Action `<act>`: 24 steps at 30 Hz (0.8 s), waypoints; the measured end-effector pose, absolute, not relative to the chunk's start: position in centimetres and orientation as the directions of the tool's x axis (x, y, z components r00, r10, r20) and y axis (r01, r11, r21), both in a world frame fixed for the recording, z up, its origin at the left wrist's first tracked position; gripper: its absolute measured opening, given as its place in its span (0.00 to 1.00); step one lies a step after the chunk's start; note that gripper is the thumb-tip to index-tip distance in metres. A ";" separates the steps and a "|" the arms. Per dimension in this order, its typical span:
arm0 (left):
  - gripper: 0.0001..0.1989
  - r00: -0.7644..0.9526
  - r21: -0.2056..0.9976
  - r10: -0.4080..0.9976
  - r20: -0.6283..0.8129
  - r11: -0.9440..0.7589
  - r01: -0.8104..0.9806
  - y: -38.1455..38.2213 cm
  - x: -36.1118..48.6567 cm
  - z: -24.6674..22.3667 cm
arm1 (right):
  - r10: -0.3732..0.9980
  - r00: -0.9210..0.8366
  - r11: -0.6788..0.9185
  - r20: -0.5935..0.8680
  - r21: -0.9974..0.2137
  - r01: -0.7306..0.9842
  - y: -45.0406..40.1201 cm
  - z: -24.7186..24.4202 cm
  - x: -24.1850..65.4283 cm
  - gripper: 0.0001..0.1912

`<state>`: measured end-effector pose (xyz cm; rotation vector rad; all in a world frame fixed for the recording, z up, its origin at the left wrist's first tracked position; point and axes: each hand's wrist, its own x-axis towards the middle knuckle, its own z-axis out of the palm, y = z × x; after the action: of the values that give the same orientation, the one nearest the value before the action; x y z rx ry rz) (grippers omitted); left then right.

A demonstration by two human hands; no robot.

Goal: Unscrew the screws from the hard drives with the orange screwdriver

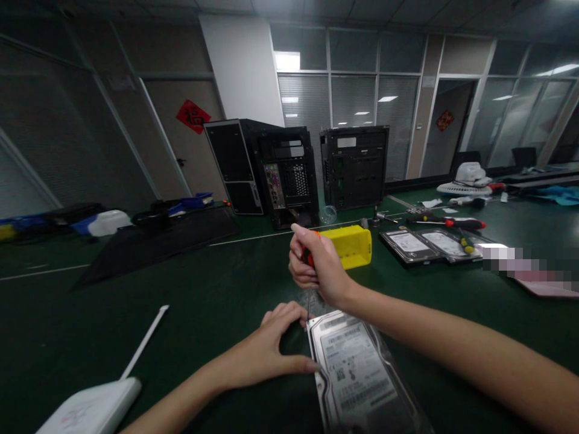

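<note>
Screwdriver (pixel 308 257) upright in your fisted R hand (pixel 324 265) — prob. for pressure — tip at 11 o'clock corner of HDD (pixel 357 364) (5 o'clock in view); L hand (pixel 269 348), open, likely steadies its edge.

Office-like workshop, glass partitions (pixel 305 99), computer towers (pixel 237 154), hand tools (pixel 462 223), green workbench (pixel 190 319)

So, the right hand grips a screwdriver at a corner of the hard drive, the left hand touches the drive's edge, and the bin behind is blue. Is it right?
No: the bin is yellow, not blue, as the head view shows. The rest stands: the right hand grips a screwdriver at a corner of the hard drive, and the left hand touches its edge.
</note>
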<state>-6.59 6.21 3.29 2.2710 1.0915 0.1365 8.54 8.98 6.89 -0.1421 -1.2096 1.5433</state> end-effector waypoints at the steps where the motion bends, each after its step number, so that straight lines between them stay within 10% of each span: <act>1: 0.27 0.654 0.565 0.739 -0.165 -0.472 0.676 6.2 -6.6 3.3 | 0.788 -0.382 0.137 0.483 -0.742 -0.657 8.9 6.9 8.5 0.17; 24: 0.28 0.650 0.550 0.742 -0.165 -0.478 0.685 6.2 -6.4 3.4 | 0.779 -0.411 0.135 0.474 -0.766 -0.628 9.4 7.0 8.2 0.17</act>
<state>-6.44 6.20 3.36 2.2809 1.1047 0.1274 8.22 9.35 6.97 -0.1702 -1.2545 1.5550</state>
